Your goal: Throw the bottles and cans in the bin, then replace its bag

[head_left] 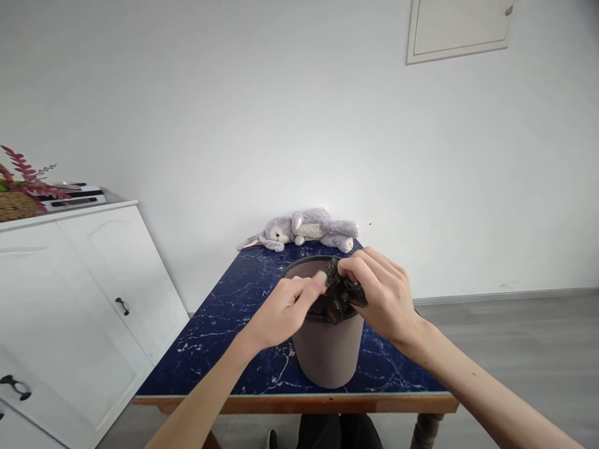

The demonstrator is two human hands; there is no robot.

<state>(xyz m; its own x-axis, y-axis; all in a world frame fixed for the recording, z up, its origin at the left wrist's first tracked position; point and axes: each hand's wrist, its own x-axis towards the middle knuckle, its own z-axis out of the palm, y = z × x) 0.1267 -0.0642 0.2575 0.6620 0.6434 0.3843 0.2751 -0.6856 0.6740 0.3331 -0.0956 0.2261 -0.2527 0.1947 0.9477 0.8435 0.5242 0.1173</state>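
A grey-brown trash can (327, 352) with a dark rim stands upright near the front edge of the table. Over its mouth, a crumpled black plastic bag (337, 300) bunches between my hands. My right hand (381, 290) is closed, its fingers pinching the bag on the right side. On the left, my left hand (292, 305) is closed too, with thumb and fingers pressed together at the bag's edge. The left fingertips are slightly blurred. Part of the can's inside shows behind the left hand; the rest is hidden by the bag.
A grey plush rabbit (304, 229) lies on its side at the far end of the blue marble-patterned table (219, 318), against the white wall. White cabinets (88, 299) stand at the left, with a wicker basket (19, 206) on top.
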